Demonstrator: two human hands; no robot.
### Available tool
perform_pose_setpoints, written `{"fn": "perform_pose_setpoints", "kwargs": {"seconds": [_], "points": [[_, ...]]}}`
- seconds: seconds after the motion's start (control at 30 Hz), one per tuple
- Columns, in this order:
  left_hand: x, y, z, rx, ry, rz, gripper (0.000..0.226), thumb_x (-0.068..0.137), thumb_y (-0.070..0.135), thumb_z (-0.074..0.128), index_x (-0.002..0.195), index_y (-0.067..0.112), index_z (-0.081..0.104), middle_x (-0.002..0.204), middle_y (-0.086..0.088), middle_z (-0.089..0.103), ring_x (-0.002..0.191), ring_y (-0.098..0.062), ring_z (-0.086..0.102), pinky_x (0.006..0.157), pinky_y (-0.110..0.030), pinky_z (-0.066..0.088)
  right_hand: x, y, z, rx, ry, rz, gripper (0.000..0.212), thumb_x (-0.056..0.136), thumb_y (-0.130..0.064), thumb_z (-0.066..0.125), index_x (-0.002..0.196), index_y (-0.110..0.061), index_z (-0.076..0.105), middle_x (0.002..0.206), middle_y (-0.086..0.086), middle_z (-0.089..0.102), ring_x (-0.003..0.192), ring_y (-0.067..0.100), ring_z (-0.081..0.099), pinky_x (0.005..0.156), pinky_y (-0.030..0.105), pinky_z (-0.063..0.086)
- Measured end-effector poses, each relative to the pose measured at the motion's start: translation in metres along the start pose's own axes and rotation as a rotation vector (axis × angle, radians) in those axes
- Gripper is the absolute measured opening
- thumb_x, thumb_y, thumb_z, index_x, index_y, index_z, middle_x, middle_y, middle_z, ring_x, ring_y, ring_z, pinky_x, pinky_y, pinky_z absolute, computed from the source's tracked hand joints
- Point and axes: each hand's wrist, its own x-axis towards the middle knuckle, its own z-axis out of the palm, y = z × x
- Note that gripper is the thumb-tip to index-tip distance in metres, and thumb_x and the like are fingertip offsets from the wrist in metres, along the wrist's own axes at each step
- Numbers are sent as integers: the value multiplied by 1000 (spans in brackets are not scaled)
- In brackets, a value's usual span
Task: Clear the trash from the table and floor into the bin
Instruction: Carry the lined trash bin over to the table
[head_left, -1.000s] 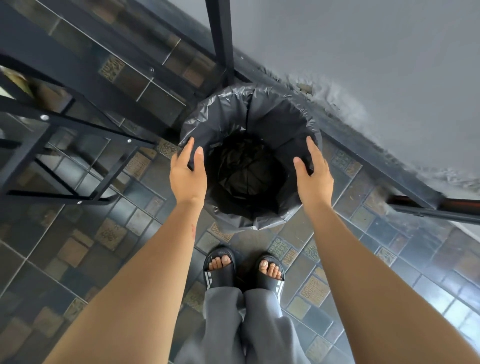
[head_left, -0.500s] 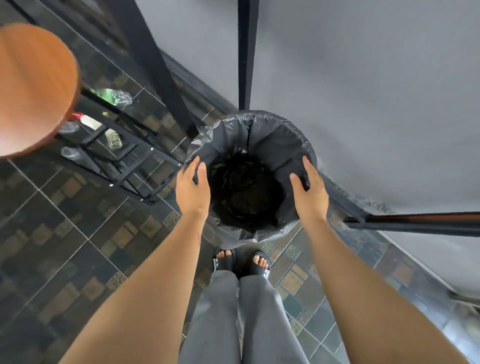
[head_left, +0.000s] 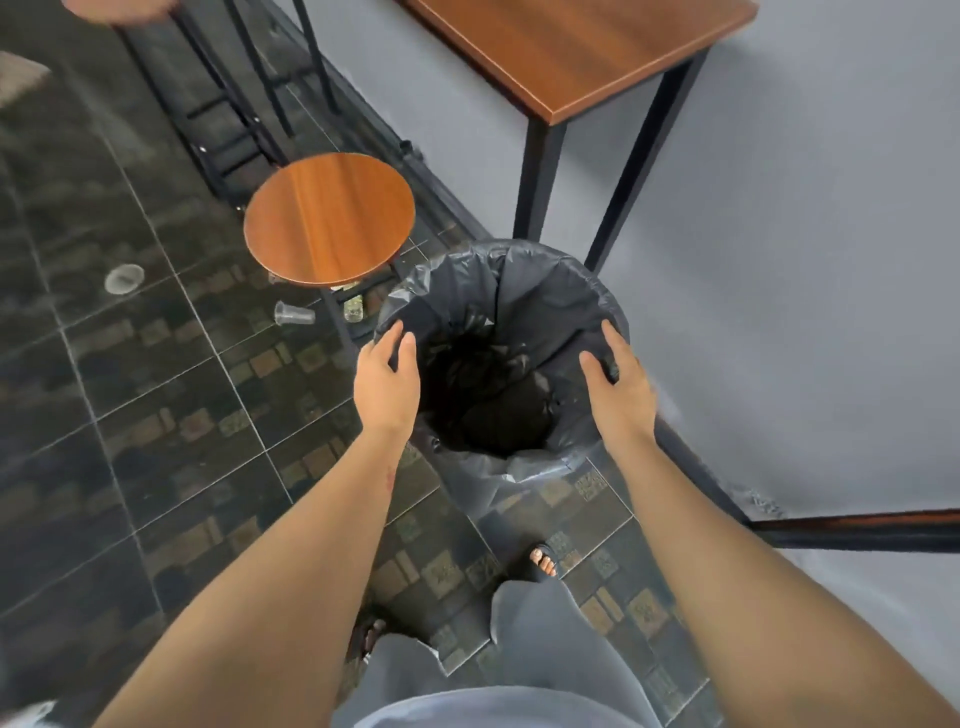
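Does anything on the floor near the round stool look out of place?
Yes. A clear plastic cup lies on its side on the tiles left of the stool, and a second cup lies farther left. Both are litter outside the bin.

One bin (head_left: 519, 260); two hands, left hand (head_left: 387, 384) and right hand (head_left: 621, 395); two stools (head_left: 330, 218) (head_left: 119, 5); one surface (head_left: 571, 47); two cups (head_left: 123, 278) (head_left: 293, 313) at ten o'clock.
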Motion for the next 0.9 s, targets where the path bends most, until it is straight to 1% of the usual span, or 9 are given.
{"fn": "perform_pose_setpoints", "kwargs": {"seconds": [0.13,0.23,0.3,0.4,0.5,0.63,0.73,0.83,0.9], "points": [[5,-26,-76,-30,55,13,41,101,41,43,140,32,52,150,-2,42,143,-16,28,113,-32,24,-44,-35,43,9,-70,-69,50,96,-41,54,142,-49,38,150,-14,40,138,13,38,113,37,33],[10,-54,-136,-57,94,37,39,100,39,47,138,35,52,147,-2,45,140,-17,34,114,-36,27,-76,-58,84,31,-132,-105,50,96,-41,55,142,-49,38,150,-15,39,139,11,35,113,36,31],[14,-73,-175,-73,118,49,38,99,37,50,137,37,53,146,-1,46,138,-17,37,113,-35,29,-95,-75,115,30,-159,-114,50,96,-40,55,142,-48,38,150,-14,39,139,12,35,111,35,30],[22,-100,-229,-102,176,47,39,98,30,54,136,36,54,146,1,46,137,-16,38,112,-32,30,-122,-100,162,51,-220,-122,50,95,-39,56,142,-47,39,151,-12,39,139,14,36,111,36,31],[35,-122,-276,-147,240,21,38,98,24,54,134,35,56,146,3,46,139,-14,35,113,-32,29,-140,-125,208,62,-284,-154,50,95,-39,55,141,-47,40,149,-14,41,138,13,37,111,36,31],[57,-139,-325,-162,338,-25,37,99,22,52,133,33,58,145,5,47,139,-12,34,107,-22,23,-151,-165,260,79,-370,-173,49,96,-34,54,142,-46,40,149,-15,40,137,13,37,111,38,30],[84,-146,-353,-183,384,-38,37,98,22,52,133,33,58,141,6,50,134,-12,40,109,-26,28,-148,-195,299,122,-415,-174,50,96,-29,53,141,-46,42,150,-15,39,138,14,35,112,39,30],[122,-148,-375,-210,422,-29,36,97,21,54,131,32,60,138,7,51,123,-7,46,103,-23,32,-134,-223,338,137,-435,-185,50,95,-26,53,141,-45,43,150,-15,39,137,14,37,110,37,31],[145,-146,-383,-208,431,-9,35,97,19,54,130,31,61,138,6,51,123,-8,46,104,-23,33,-124,-239,357,138,-444,-212,51,96,-24,53,142,-43,42,150,-15,39,138,14,36,110,37,31]]}}
